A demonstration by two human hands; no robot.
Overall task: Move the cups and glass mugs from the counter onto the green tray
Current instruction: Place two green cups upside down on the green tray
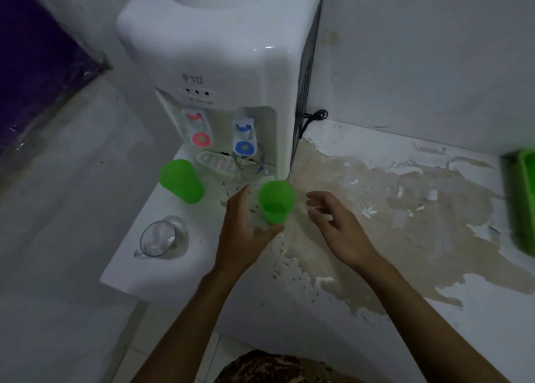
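Head view shows your two hands closing in on the green cup (pixel 275 203) that stands upright on the counter (pixel 376 209), just in front of the water dispenser (pixel 231 64). Your left hand (pixel 246 232) has its fingers (pixel 241 198) spread and curved, thumb reaching under the cup's base side, apparently touching or nearly touching it; it is shaped to wrap the cup, not yet closed on it. Your right hand (pixel 335 223) hangs empty just beside the cup, fingers loosely spread, likely ready to steady it or take the next piece.

A second green cup (pixel 181 181) stands to the left, near the dispenser's drip grille. One glass mug (pixel 252 165) sits under the blue tap, likely left where it would be filled. Another glass mug (pixel 163 238) rests near the counter's left edge. The green tray (pixel 521 203) lies well apart at the far right, blurred, so every piece needs a carry across the stained surface. Nothing seems to be on it yet, though only its edge shows.
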